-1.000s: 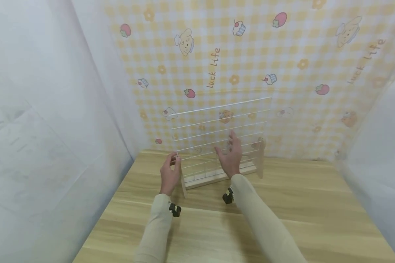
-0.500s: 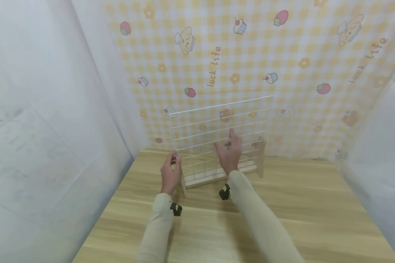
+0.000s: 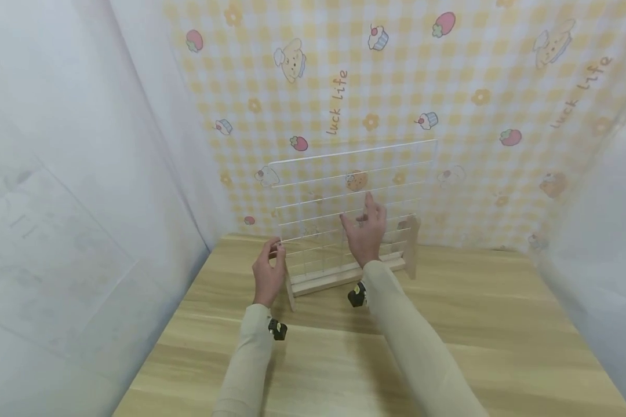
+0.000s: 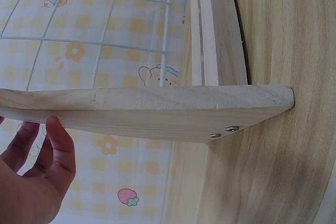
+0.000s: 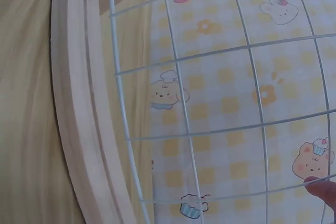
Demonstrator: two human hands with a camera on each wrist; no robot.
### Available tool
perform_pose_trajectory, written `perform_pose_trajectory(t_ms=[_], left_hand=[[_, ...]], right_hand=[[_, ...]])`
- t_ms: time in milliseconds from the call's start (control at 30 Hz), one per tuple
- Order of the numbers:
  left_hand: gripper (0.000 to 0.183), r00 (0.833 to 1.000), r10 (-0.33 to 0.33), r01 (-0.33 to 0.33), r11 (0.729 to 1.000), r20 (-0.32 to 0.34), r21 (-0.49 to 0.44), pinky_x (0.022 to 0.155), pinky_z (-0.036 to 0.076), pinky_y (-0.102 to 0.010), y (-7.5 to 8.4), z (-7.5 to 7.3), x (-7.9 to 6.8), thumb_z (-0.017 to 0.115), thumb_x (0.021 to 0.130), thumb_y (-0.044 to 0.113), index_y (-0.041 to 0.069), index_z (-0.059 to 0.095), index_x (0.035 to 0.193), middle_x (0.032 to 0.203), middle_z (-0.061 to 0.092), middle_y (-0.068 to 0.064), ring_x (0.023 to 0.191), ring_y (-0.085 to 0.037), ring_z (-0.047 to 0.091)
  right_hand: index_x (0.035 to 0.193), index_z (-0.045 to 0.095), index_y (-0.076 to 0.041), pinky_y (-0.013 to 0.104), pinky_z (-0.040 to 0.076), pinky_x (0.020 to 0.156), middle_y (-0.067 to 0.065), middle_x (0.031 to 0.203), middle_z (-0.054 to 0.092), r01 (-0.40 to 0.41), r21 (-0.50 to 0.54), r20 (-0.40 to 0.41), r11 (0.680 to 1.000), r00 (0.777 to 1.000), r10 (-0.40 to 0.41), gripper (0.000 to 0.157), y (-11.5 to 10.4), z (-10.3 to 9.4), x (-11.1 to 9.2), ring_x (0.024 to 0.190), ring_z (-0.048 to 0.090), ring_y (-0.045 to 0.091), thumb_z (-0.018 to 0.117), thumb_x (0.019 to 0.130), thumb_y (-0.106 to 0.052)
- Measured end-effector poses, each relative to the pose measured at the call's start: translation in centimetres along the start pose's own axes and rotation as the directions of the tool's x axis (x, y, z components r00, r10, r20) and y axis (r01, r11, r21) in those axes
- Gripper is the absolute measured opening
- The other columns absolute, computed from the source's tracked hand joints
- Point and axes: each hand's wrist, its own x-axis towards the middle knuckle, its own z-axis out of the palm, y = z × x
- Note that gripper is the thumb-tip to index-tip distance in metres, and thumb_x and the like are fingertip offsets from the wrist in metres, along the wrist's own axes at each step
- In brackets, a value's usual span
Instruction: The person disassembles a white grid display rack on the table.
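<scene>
A white wire grid panel [image 3: 323, 200] stands upright within a wooden stand [image 3: 339, 281]. Both wrist views show a gap between its bottom wire and the grooved wooden bar [image 5: 79, 77]. My right hand [image 3: 366, 234] grips the grid near its middle, fingers spread among the wires; a fingertip [image 5: 321, 187] lies against one wire. My left hand [image 3: 268, 272] holds the top of the stand's left side board [image 4: 152, 108], with curled fingers [image 4: 62, 153] against its outer face. The upper part of that board is partly hidden by the hand.
The stand rests on a wood-grain table [image 3: 313, 359]. A yellow-checked curtain [image 3: 386, 69] hangs right behind the grid. White sheets [image 3: 83, 202] enclose the left and right sides. The right side board [image 3: 411, 246] stands to the right of the right hand.
The wire grid has risen a little along with my right hand. My left hand stays at the left side board, and the stand has hardly moved.
</scene>
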Motion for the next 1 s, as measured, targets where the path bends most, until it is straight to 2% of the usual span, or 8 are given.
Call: perform_pose_trajectory(t_ms=[233, 500, 833, 1000], left_hand=[[0.032, 1.0, -0.001, 0.001, 1.0, -0.005, 0.0, 0.091, 0.055, -0.056, 0.2, -0.1, 0.1, 0.057, 0.103, 0.027, 0.011, 0.061, 0.13, 0.116, 0.07, -0.018, 0.108, -0.037, 0.066], [0.03, 1.0, -0.013, 0.013, 1.0, -0.012, -0.008, 0.092, 0.054, -0.057, 0.2, -0.1, -0.1, 0.057, 0.103, 0.031, 0.016, 0.062, 0.128, 0.116, 0.07, -0.017, 0.108, -0.036, 0.066], [0.03, 1.0, -0.026, 0.026, 1.0, -0.015, 0.011, 0.094, 0.053, -0.058, 0.1, 0.1, -0.2, 0.056, 0.103, 0.028, 0.015, 0.062, 0.129, 0.118, 0.07, -0.018, 0.109, -0.037, 0.066], [0.033, 0.999, -0.031, 0.031, 0.999, -0.008, 0.008, 0.096, 0.052, -0.057, 0.3, 0.0, -0.1, 0.056, 0.103, 0.03, 0.014, 0.06, 0.132, 0.12, 0.069, -0.018, 0.111, -0.037, 0.065]], right_hand=[[0.148, 0.044, 0.001, 0.045, 0.057, 0.07, 0.025, 0.122, 0.053, -0.003, -0.001, -0.005, 1.0, 1.0, 0.003, 0.077, -0.6, 0.0, 0.7, 0.085, 0.061, 0.032, 0.082, 0.082, -0.012], [0.147, 0.045, 0.001, 0.048, 0.056, 0.075, 0.024, 0.115, 0.057, 0.057, -0.026, -0.006, 0.998, 0.998, -0.058, 0.074, -1.5, -0.1, 1.4, 0.085, 0.062, 0.034, 0.081, 0.083, -0.012], [0.144, 0.046, 0.006, 0.048, 0.057, 0.076, 0.029, 0.112, 0.057, 0.123, -0.046, -0.006, 0.991, 0.992, -0.123, 0.075, -3.2, -0.3, 2.6, 0.084, 0.06, 0.035, 0.082, 0.081, -0.009], [0.145, 0.045, 0.006, 0.041, 0.056, 0.077, 0.027, 0.112, 0.056, 0.126, -0.059, 0.006, 0.99, 0.992, -0.126, 0.075, -4.3, -0.5, 3.4, 0.085, 0.06, 0.033, 0.082, 0.082, -0.011]])
